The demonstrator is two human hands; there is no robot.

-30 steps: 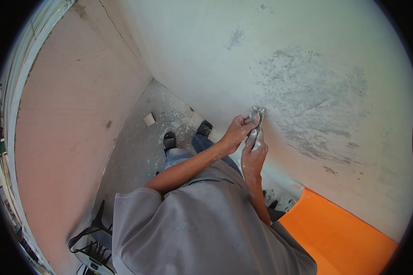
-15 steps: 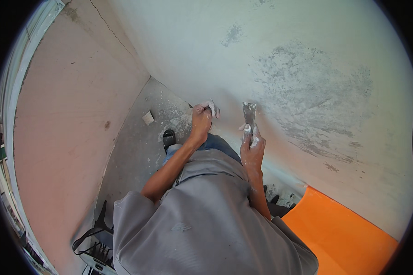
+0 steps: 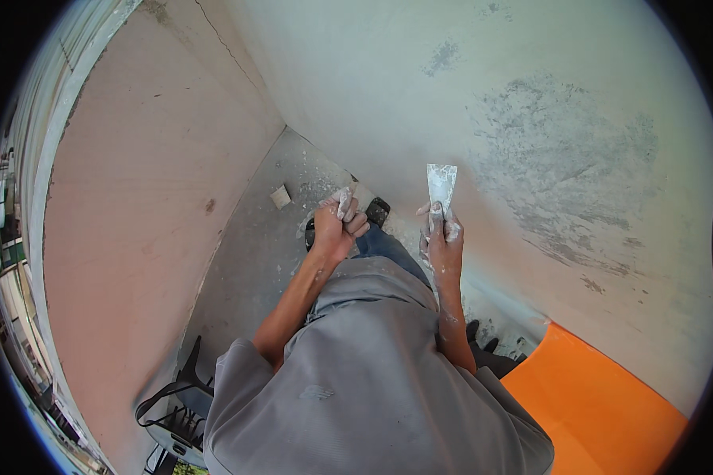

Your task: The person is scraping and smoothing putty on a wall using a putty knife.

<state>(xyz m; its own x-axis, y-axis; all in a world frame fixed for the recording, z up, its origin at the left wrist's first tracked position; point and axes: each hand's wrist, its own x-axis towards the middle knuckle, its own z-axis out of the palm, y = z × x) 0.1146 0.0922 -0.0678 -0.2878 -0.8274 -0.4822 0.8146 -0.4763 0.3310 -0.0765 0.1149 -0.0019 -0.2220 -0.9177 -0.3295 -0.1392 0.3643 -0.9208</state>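
Note:
My right hand (image 3: 444, 237) grips a putty knife (image 3: 442, 184), its wide blade pointing up and coated with whitish filler. The thumb presses along the blade's lower end, and the fingers wrap the handle, which is mostly hidden. To its left, my left hand (image 3: 341, 223) is closed with the fingers curled in and the thumb against them; whether anything is inside is hidden. White powder coats the fingers of both hands. Beyond the putty knife rises a pale wall (image 3: 372, 95) with a large rough grey patch (image 3: 566, 166); the blade is apart from that patch.
A pinkish wall (image 3: 150, 174) with a crack meets the pale wall at a corner. On the speckled grey floor (image 3: 242, 245) lies a small light square piece (image 3: 280, 197). An orange sheet (image 3: 594, 396) is at lower right, a black-and-grey chair (image 3: 184, 396) at lower left.
The putty knife has turned from a dark blade face to a whitish one. My left hand has moved lower and its fingers have closed tighter. The view has shifted, and a second sandal shows.

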